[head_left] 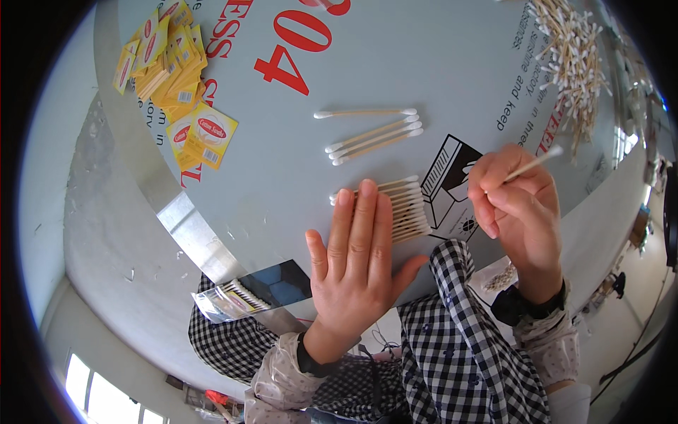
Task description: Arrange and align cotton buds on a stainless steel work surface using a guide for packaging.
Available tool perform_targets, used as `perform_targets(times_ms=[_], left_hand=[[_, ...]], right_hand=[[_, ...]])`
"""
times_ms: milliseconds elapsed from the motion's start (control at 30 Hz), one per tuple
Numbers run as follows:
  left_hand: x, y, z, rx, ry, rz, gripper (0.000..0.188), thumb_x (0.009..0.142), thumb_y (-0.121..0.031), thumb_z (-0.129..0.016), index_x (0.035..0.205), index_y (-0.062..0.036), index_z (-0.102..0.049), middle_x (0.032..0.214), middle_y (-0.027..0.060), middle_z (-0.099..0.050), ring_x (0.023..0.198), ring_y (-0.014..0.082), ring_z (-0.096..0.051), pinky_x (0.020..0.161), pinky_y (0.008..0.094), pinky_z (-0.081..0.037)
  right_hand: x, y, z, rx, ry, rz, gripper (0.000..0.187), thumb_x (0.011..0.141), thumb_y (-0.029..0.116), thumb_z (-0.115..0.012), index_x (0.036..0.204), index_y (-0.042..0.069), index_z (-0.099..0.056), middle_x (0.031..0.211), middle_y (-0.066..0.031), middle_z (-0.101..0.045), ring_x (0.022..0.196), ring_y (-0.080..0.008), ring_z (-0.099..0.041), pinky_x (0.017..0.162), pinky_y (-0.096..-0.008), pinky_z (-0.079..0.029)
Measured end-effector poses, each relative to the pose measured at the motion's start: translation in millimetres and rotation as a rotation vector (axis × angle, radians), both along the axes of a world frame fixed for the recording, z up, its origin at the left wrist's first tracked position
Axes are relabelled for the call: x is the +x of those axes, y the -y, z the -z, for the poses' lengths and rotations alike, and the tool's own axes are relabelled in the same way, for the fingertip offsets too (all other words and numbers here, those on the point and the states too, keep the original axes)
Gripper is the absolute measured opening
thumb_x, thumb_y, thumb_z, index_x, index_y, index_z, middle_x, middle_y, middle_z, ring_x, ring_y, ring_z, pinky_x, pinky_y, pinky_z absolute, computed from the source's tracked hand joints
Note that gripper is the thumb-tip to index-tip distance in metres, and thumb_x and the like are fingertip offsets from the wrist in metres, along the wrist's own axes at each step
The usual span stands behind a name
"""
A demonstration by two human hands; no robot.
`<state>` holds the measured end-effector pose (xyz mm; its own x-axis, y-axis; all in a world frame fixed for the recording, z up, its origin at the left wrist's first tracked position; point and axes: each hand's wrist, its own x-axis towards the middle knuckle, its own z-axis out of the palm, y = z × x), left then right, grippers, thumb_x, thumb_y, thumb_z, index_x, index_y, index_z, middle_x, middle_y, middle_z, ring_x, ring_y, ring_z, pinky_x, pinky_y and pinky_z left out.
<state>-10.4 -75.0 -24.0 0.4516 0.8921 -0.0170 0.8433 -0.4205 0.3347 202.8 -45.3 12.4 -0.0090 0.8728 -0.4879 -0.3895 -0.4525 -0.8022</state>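
Observation:
My left hand (357, 258) lies flat, fingers stretched out, over a neat row of cotton swabs (408, 212) side by side on the grey table. Its fingers hide the left part of that row. Raised to the right of the row, my right hand (519, 205) pinches a single cotton swab (531, 165), one white tip pointing up and to the right. Just beyond the row, several loose swabs (378, 138) lie roughly parallel, the farthest one (366, 113) set a little apart.
Yellow printed cards (176, 63) are heaped at the far left. A big pile of cotton swabs (573, 63) covers the far right. At the near edge, left of my left hand, lies a clear packet (229, 300) with swabs in it. A metal strip (198, 226) edges the table.

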Motion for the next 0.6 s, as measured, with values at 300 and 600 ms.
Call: perform_targets(times_ms=[300,600], left_hand=[[2,0,0,0.007,-0.058,0.009,0.067,0.097,-0.056,-0.043,0.135,-0.0026,-0.057,0.144,0.0107,-0.053,0.139,0.0270,-0.045,0.121,0.0514,-0.008],[4,-1,-1,-0.045,-0.084,0.019,0.078,0.096,-0.063,-0.039,0.142,-0.0008,-0.048,0.148,0.0147,-0.048,0.141,0.0305,-0.040,0.120,0.0541,-0.007]], right_hand=[[-13,-3,6,0.072,0.011,0.045,0.028,0.104,0.022,-0.047,0.098,-0.002,-0.060,0.085,-0.0097,-0.062,0.071,-0.0151,-0.060,0.064,-0.0274,-0.049],[-12,-2,-4,-0.060,0.115,-0.021,0.019,0.101,0.015,-0.054,0.102,-0.002,-0.063,0.071,0.0013,-0.055,0.058,-0.0036,-0.042,0.053,-0.0190,-0.033]])
